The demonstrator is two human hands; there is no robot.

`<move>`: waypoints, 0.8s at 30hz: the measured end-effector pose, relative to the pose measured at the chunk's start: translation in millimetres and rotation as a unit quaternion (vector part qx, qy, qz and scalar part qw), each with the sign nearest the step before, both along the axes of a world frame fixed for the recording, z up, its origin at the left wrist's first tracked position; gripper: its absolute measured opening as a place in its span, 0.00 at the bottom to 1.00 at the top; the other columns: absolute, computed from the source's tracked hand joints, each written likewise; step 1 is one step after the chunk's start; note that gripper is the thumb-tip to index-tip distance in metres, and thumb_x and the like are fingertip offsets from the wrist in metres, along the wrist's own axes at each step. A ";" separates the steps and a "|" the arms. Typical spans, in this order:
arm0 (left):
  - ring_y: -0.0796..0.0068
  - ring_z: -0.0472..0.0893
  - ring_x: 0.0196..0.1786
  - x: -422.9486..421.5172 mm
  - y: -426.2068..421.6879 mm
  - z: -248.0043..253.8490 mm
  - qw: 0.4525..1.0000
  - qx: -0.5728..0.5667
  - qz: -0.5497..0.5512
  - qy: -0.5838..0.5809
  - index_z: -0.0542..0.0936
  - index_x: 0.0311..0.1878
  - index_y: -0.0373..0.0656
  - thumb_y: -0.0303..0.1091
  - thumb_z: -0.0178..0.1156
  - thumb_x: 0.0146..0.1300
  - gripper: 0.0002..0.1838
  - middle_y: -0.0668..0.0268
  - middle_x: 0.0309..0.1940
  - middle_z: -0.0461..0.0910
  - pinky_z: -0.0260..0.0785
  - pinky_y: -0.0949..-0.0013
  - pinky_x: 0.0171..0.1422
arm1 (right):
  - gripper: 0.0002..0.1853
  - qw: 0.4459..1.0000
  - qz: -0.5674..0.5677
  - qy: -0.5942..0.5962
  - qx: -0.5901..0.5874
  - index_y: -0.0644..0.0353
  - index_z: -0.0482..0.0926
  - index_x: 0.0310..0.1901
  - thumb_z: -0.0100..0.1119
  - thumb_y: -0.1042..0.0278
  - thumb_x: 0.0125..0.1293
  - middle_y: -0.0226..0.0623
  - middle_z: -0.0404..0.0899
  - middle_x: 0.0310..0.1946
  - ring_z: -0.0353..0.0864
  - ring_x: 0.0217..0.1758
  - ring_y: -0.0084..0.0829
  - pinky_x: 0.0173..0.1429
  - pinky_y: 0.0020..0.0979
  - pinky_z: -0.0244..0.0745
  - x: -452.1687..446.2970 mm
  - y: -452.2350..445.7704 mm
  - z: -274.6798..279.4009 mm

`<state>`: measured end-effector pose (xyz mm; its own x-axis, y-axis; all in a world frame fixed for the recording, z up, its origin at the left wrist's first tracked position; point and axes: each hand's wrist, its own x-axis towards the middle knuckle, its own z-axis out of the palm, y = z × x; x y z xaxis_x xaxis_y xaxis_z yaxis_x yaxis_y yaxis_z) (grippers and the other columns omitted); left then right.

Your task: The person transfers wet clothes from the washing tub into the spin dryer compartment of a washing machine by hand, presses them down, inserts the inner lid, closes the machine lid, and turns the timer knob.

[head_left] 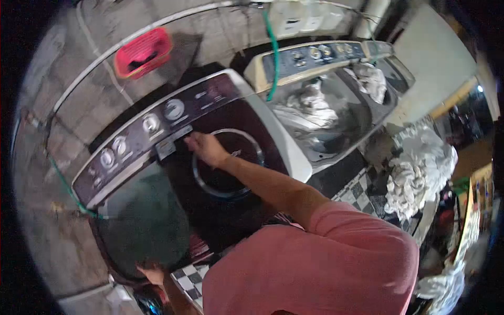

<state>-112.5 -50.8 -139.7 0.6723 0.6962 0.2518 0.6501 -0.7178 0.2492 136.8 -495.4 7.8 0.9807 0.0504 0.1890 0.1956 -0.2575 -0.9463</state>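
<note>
A dark maroon twin-tub washing machine [247,113] with a white side stands in front of me. My right hand [209,149] is over its dark lid with the round ringed window [257,152], close to the control panel [163,111]. Its fingers are curled together, and whether something small is between them I cannot see. My left hand [152,274] rests at the near edge of the grey-green tub cover or opening [142,220], fingers stretched out. A pale label [166,148] lies between the two sides, below the knobs [150,123].
To the right, a second washing machine [286,65] stands open with white cloth [310,107] in its tub. A green hose [273,47] hangs into it. A pink basket [143,53] is on the wall. White laundry [420,168] is piled at right, above checkered floor [362,191].
</note>
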 end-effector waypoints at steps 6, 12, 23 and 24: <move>0.56 0.81 0.39 1.6 -28.6 21.6 0.999 -0.021 0.043 -0.020 0.60 0.65 0.55 0.27 0.63 0.49 0.39 0.65 0.48 0.79 0.70 0.59 0.38 | 0.11 0.999 -0.003 -0.027 0.046 0.63 0.75 0.30 0.51 0.65 0.67 0.32 0.74 0.22 0.68 0.23 0.24 0.30 0.25 0.66 15.2 4.0 -26.4; 0.59 0.81 0.38 9.9 -37.0 29.5 0.997 -0.034 0.059 -0.030 0.65 0.62 0.52 0.30 0.63 0.50 0.33 0.66 0.47 0.80 0.70 0.62 0.38 | 0.16 1.000 -0.007 -0.018 0.008 0.64 0.74 0.29 0.48 0.60 0.69 0.35 0.74 0.21 0.66 0.22 0.29 0.30 0.31 0.65 6.5 2.2 -9.7; 0.60 0.81 0.39 7.6 -45.3 43.4 0.994 -0.089 0.011 -0.060 0.68 0.57 0.48 0.35 0.61 0.55 0.24 0.64 0.44 0.80 0.69 0.63 0.39 | 0.18 0.999 -0.003 -0.039 -0.025 0.64 0.73 0.28 0.47 0.58 0.70 0.35 0.73 0.21 0.67 0.22 0.30 0.31 0.32 0.66 12.3 2.6 -18.8; 0.60 0.81 0.39 8.4 -43.9 39.7 0.995 -0.079 0.017 -0.062 0.68 0.56 0.47 0.35 0.60 0.56 0.24 0.63 0.44 0.80 0.69 0.63 0.39 | 0.17 0.999 -0.001 -0.049 -0.002 0.63 0.73 0.28 0.47 0.58 0.69 0.34 0.72 0.20 0.67 0.22 0.29 0.30 0.30 0.65 14.5 3.7 -21.6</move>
<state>-104.1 -94.8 -99.9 0.6186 0.7555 0.2157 0.6308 -0.6412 0.4370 151.3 -491.7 -13.8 0.9578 0.0490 0.2833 0.2860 -0.2626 -0.9215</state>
